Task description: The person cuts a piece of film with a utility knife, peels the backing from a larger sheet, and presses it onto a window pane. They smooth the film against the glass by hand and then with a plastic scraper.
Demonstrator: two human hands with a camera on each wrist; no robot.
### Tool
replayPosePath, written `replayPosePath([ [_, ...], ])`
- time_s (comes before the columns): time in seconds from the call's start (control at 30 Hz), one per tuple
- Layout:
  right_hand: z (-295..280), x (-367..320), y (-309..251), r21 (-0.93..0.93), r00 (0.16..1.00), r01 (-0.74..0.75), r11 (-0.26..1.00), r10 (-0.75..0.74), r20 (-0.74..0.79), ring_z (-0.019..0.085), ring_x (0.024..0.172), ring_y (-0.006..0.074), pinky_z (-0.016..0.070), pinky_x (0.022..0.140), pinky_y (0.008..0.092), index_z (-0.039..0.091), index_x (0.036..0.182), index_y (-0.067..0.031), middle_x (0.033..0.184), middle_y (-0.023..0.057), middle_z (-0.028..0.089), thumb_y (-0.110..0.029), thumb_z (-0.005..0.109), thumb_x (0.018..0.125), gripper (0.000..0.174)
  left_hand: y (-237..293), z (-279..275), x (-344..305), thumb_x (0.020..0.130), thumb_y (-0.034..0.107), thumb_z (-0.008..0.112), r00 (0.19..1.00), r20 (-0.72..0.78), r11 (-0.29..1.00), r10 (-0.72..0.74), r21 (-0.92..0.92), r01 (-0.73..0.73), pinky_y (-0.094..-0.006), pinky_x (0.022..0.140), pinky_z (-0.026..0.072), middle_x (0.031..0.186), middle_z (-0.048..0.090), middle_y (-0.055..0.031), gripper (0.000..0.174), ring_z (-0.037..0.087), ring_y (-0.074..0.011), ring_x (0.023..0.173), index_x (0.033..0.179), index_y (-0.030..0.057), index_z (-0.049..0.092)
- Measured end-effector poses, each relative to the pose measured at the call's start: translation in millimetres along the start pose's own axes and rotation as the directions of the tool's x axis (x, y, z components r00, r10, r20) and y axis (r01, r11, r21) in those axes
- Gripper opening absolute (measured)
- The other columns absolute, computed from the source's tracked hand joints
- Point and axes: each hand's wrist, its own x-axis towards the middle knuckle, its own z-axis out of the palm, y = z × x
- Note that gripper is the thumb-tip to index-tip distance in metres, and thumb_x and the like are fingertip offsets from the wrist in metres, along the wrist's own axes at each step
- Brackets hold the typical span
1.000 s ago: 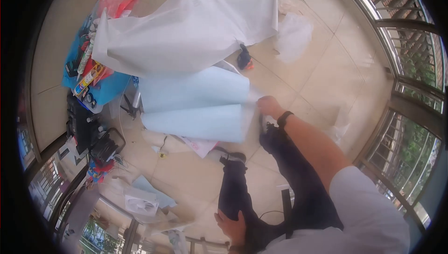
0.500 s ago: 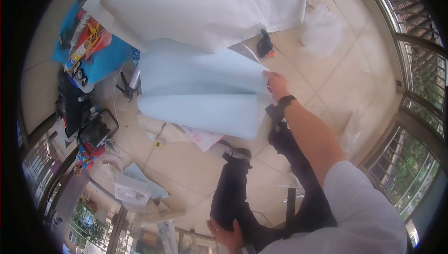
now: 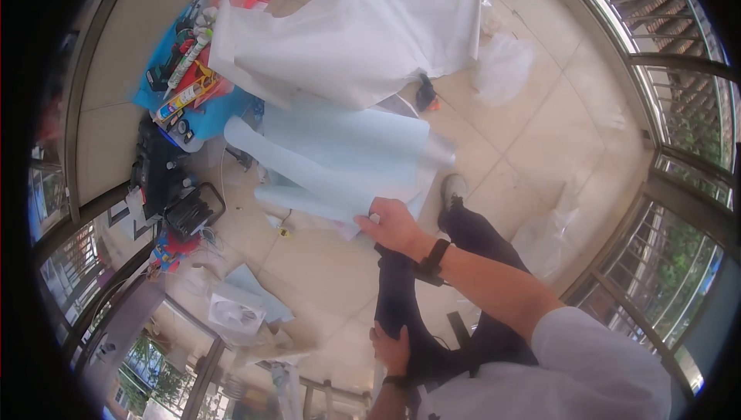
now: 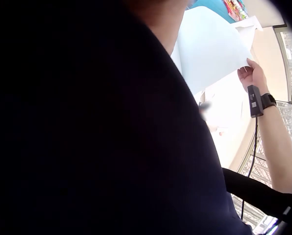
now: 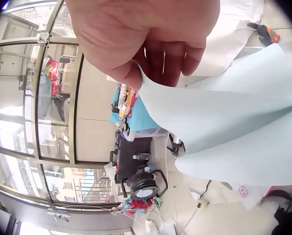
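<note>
My right hand [image 3: 390, 225] pinches a corner of a light blue sheet [image 3: 363, 138] between thumb and fingers, above my left knee. The right wrist view shows the sheet's edge [image 5: 185, 93] running up to the thumb, with the other fingers curled behind it. Part of the sheet is lifted in a curved fold; the remainder lies on the floor. My left hand [image 3: 392, 349] rests on my left thigh. In the left wrist view, dark trousers [image 4: 112, 127] block most of the scene, while the right hand [image 4: 252, 76] shows beyond at the sheet's corner.
A large crumpled white sheet [image 3: 355, 42] overlaps the far edge of the blue one. Sealant tubes [image 3: 181, 102] and tools lie piled at left, near a black cable reel [image 3: 193, 211]. A dark-and-orange item [image 3: 426, 94] and clear plastic [image 3: 502, 69] lie at far right.
My right hand has moved from the sheet's right side back toward my left knee, drawing the pinched corner up and over. The left hand stays on the thigh.
</note>
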Motion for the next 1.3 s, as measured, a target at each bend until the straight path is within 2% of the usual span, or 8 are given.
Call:
replayPosePath([
  [0.13, -10.5, -3.2, -96.4, -0.030, 0.999, 0.024, 0.999, -0.023, 0.024, 0.058, 0.065, 0.0178, 0.0486, 0.064, 0.0354, 0.062, 0.082, 0.0046, 0.072, 0.0109, 0.066, -0.019, 0.072, 0.088, 0.026, -12.8, 3.9, -5.1, 0.083, 0.045, 0.073, 0.999, 0.041, 0.994, 0.026, -0.105, -0.022, -0.0517, 0.103, 0.0446, 0.146, 0.039, -0.0290, 0.088, 0.047, -0.0463, 0.129, 0.149, 0.0000, 0.034],
  [0.27, -35.8, 27.2, -161.7, 0.144, 0.993, -0.003, 0.990, 0.020, -0.114, 0.040, 0.057, 0.0140, 0.0401, 0.054, 0.0332, 0.053, 0.071, 0.0033, 0.059, 0.0077, 0.048, -0.023, 0.070, 0.089, 0.037, -39.2, -5.5, -14.2, 0.085, 0.041, 0.072, 0.991, 0.090, 0.934, 0.098, -0.353, -0.060, -0.0470, 0.101, 0.0471, 0.136, 0.053, -0.0277, 0.077, 0.054, -0.0412, 0.124, 0.142, -0.0029, 0.045],
  [0.53, -65.7, 33.8, -355.8, 0.081, 0.968, 0.250, 0.965, -0.247, -0.055, 0.050, 0.063, 0.0104, 0.0452, 0.058, 0.0313, 0.061, 0.078, 0.0060, 0.066, 0.0041, 0.058, -0.023, 0.069, 0.088, 0.032, -77.7, -86.0, -78.2, 0.088, 0.036, 0.069, 0.991, 0.121, 0.825, 0.061, -0.565, 0.019, -0.0421, 0.092, 0.0518, 0.114, 0.070, -0.0206, 0.063, 0.067, -0.0346, 0.106, 0.135, -0.0026, 0.054],
  [0.73, -41.0, -12.8, -488.5, -0.063, 0.886, 0.462, 0.884, -0.464, -0.012, 0.058, 0.065, 0.0137, 0.0483, 0.061, 0.0315, 0.066, 0.083, 0.0071, 0.069, 0.0083, 0.064, -0.025, 0.069, 0.087, 0.033, -159.4, -30.7, -37.2, 0.087, 0.035, 0.068, 0.923, -0.264, 0.830, 0.279, -0.416, -0.370, -0.0438, 0.094, 0.0507, 0.107, 0.071, -0.0211, 0.056, 0.066, -0.0368, 0.107, 0.127, -0.0027, 0.060],
  [1.0, -46.8, -46.4, -677.0, 0.067, 0.702, 0.710, 0.701, -0.697, -0.143, 0.060, 0.065, 0.0139, 0.0476, 0.061, 0.0302, 0.069, 0.086, 0.0053, 0.070, 0.0055, 0.065, -0.026, 0.068, 0.085, 0.031, -160.7, -86.4, -85.9, 0.087, 0.036, 0.067, 0.964, -0.255, 0.747, 0.075, -0.626, -0.224, -0.0451, 0.094, 0.0507, 0.108, 0.070, -0.0228, 0.054, 0.065, -0.0383, 0.106, 0.123, -0.0032, 0.062],
  [1.2, -75.8, -120.7, -772.4, 0.169, 0.564, 0.815, 0.554, -0.825, -0.015, 0.060, 0.077, 0.0096, 0.0504, 0.075, 0.0242, 0.069, 0.101, 0.0043, 0.089, 0.0046, 0.067, -0.013, 0.064, 0.089, 0.022, -209.9, -63.7, -83.5, 0.086, 0.037, 0.068, 0.970, -0.245, 0.744, -0.010, -0.650, -0.156, -0.0447, 0.096, 0.0504, 0.111, 0.069, -0.0235, 0.054, 0.065, -0.0379, 0.109, 0.121, -0.0036, 0.063],
  [1.27, -81.2, -130.1, -790.0, 0.398, 0.563, 0.641, 0.657, -0.754, 0.338, 0.034, 0.146, 0.0236, 0.0291, 0.117, 0.0530, 0.047, 0.141, -0.0070, 0.153, 0.0109, 0.042, -0.033, 0.074, 0.085, 0.068, -227.4, -55.0, -86.1, 0.085, 0.037, 0.069, 0.968, -0.247, 0.730, -0.048, -0.670, -0.135, -0.0445, 0.096, 0.0503, 0.112, 0.069, -0.0237, 0.055, 0.064, -0.0377, 0.110, 0.121, -0.0037, 0.064],
  [1.3, -68.2, -172.1, -790.7, 0.398, 0.597, 0.636, 0.660, -0.749, 0.288, 0.033, 0.146, 0.0268, 0.0277, 0.117, 0.0539, 0.047, 0.141, -0.0069, 0.154, 0.0122, 0.041, -0.035, 0.077, 0.082, 0.072, -234.2, -50.3, -87.6, 0.085, 0.037, 0.069, 0.969, -0.230, 0.717, -0.088, -0.690, -0.098, -0.0446, 0.097, 0.0500, 0.113, 0.069, -0.0241, 0.055, 0.064, -0.0378, 0.111, 0.121, -0.0042, 0.064],
])
